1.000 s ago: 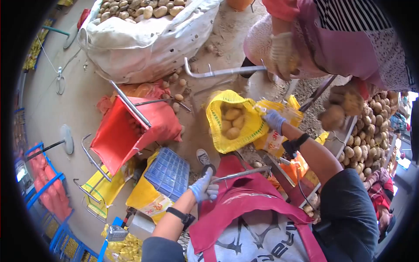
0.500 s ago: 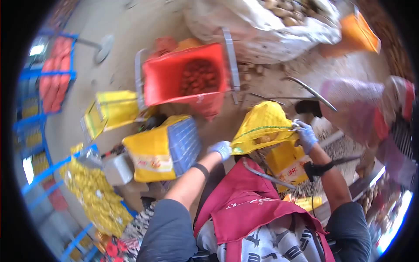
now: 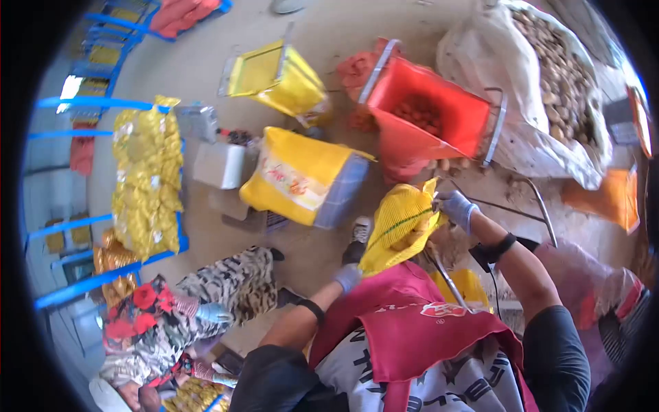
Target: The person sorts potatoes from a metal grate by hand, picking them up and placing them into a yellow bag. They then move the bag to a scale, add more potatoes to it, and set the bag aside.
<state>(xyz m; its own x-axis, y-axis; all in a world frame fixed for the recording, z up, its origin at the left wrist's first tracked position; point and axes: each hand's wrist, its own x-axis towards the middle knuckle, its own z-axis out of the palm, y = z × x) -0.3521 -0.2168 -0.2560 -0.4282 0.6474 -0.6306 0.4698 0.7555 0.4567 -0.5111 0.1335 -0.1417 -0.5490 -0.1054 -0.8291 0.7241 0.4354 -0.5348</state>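
Note:
A yellow mesh bag (image 3: pixel 398 228) with a green line across it hangs between my two gloved hands, with some contents bulging inside. My left hand (image 3: pixel 348 276) is closed on its lower left edge. At the bag's upper right edge, my right hand (image 3: pixel 456 207) grips the mesh. A curved metal bar (image 3: pixel 446 275) stands just right of the bag, with a yellow sack (image 3: pixel 467 288) behind it, partly hidden by my apron.
A red bag on a metal frame (image 3: pixel 439 110) holds round produce. Behind it is a large white sack (image 3: pixel 480 69) of produce. A full yellow sack (image 3: pixel 295 177) stands left of centre. Two co-workers are at lower left, one in camouflage trousers (image 3: pixel 237 281). Yellow bags (image 3: pixel 146 185) are stacked at left.
The view has turned left, so the surroundings appear shifted right and co-workers now show at lower left. Both hands still hold the yellow mesh bag, which looks more bunched and upright.

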